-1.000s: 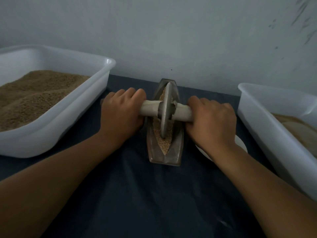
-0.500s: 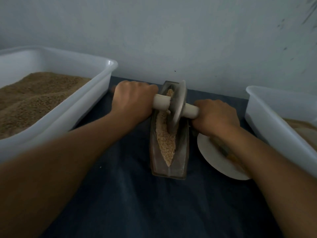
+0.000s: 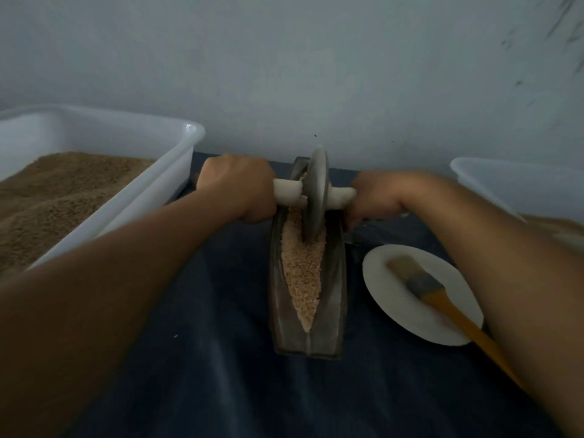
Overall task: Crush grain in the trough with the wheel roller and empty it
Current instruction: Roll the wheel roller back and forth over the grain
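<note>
A long, narrow, boat-shaped grey metal trough (image 3: 308, 311) stood lengthwise on the dark blue cloth-covered table (image 3: 205, 358), its pointed groove filled with pale, coarse crushed grain (image 3: 301, 273). The grey metal disc wheel roller (image 3: 316, 197) stood upright on its edge in the far end of the trough, its rim sunk into the grain, with a pale wooden axle handle (image 3: 287, 192) passing through its centre and jutting out to either side. The left hand (image 3: 237, 188) was wrapped in a closed fist around the left end of that handle, and the right hand (image 3: 376, 194) was curled around the right end, both arms stretched forward over the table. To the left of the trough sat a large white rectangular plastic tub (image 3: 177, 162) heaped with brown grain (image 3: 63, 191). To the right, near the wall, stood a second white plastic tub (image 3: 505, 181), partly hidden by the right forearm; what it held could not be made out. Just beside the trough on the right lay a round white plate (image 3: 395, 298), and across it rested a flat paintbrush with pale bristles, a grey metal ferrule and a yellow-orange handle (image 3: 423, 282), its handle running off the plate's near edge.
</note>
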